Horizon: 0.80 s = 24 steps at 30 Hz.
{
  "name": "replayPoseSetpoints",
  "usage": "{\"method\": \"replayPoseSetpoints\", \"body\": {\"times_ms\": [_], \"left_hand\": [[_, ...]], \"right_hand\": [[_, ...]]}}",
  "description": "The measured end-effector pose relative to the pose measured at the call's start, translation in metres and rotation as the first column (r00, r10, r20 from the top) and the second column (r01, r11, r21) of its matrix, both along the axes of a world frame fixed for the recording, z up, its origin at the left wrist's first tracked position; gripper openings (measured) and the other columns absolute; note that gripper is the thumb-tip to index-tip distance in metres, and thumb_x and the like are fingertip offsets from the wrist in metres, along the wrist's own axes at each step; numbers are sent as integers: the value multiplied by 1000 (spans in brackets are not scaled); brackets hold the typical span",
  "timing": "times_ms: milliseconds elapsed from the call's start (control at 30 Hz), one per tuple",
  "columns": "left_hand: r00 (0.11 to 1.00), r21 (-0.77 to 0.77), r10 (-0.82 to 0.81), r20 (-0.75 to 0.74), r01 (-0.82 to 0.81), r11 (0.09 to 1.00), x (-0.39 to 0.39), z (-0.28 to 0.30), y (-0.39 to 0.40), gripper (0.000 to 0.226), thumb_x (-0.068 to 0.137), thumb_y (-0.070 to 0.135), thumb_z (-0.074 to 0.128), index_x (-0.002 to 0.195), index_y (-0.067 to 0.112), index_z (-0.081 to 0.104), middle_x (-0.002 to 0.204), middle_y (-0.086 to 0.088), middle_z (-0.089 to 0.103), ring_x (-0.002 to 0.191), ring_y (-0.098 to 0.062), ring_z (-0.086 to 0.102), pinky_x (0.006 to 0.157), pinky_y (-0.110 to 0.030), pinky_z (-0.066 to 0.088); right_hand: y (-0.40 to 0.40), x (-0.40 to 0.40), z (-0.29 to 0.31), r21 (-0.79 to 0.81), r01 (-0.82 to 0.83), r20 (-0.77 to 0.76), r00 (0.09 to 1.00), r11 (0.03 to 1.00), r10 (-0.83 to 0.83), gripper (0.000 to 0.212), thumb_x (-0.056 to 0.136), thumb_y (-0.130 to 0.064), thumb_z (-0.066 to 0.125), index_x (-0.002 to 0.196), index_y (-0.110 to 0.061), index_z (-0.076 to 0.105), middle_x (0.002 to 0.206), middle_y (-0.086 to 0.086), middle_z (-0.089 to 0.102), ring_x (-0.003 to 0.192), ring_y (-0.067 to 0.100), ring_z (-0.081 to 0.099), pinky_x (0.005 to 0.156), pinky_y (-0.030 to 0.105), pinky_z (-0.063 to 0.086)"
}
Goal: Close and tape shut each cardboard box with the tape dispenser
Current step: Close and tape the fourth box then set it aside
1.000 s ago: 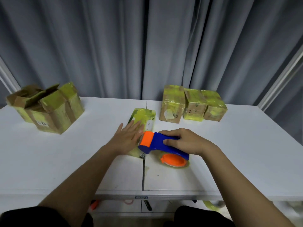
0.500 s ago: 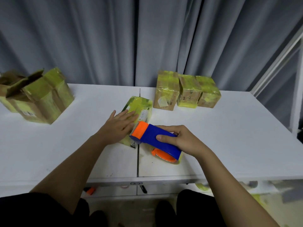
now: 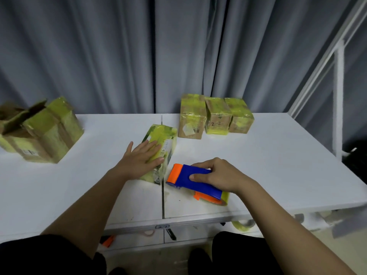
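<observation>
Landmark: the table seam (image 3: 162,197), the dark line running from the near edge of the white table (image 3: 278,165) toward the curtain.
Work box: a small cardboard box (image 3: 163,144) wrapped in yellow-green tape lies flat just left of the seam, its near right corner touching it.
Box long axis: roughly along the seam, tilted so the far end leans right across it.
Left hand: the left hand (image 3: 141,157) lies flat on the box top, fingers straight and spread, pressing it down.
Tape dispenser: the blue and orange tape dispenser (image 3: 195,182) rests on the table just right of the seam, orange front end pointing at the box's near right corner, apart from the box by a narrow gap.
Right hand: the right hand (image 3: 219,176) grips the dispenser body from above, thumb and fingers curled round it.
Deciding relation: the box lies left of and slightly beyond the dispenser; the right hand is nearer the tool, the left nearer the box.
Finished boxes: three taped boxes (image 3: 215,116) stand in a row right of the seam at the far edge.
Open boxes: boxes with raised flaps (image 3: 35,130) sit far left of the seam.
Readable writing: "2-2" on the middle finished box; other labels too small to read.
</observation>
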<state>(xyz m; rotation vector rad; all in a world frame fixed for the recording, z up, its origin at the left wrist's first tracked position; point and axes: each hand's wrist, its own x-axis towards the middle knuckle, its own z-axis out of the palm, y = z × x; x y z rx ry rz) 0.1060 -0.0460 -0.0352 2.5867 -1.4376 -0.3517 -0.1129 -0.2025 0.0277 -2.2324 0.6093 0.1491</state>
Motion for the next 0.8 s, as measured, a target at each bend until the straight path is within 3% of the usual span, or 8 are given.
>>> {"method": "replayPoseSetpoints", "body": {"times_ms": [100,300,567,800], "left_hand": [[1000,19,16,6,-16,1000,0,-1,-1,64,94,62,20,151,36,4,158,15,-5,144,-5,-11,114,-42,-17],[995,31,92,43,-94,995,-9,-1,-2,65,95,61,18,151,34,0,159,13,-10,145,-9,-13,114,-45,-15],[976,71,175,131,-185,980,-30,4,-8,48,99,53,10,146,51,1,160,4,-8,146,-21,-14,111,-58,-7],[964,1,267,2,-267,964,-38,3,-8,47,99,52,11,146,51,7,160,4,-10,145,-22,-19,111,-62,6]], "right_hand": [[6,7,11,-211,-35,-87,996,977,17,42,86,-53,60,126,-39,59,115,-7,66,95,14,61,82,33,53],[31,12,19,-560,-128,-150,987,818,51,41,93,-50,49,128,-31,57,112,-1,66,99,19,61,68,27,41],[41,20,13,-656,-95,-143,990,749,1,33,94,-43,45,118,-25,60,102,2,65,92,23,61,63,27,35],[63,43,8,-791,-133,-125,991,598,55,23,97,-25,44,114,-16,57,105,6,62,93,27,61,47,26,15]]}}
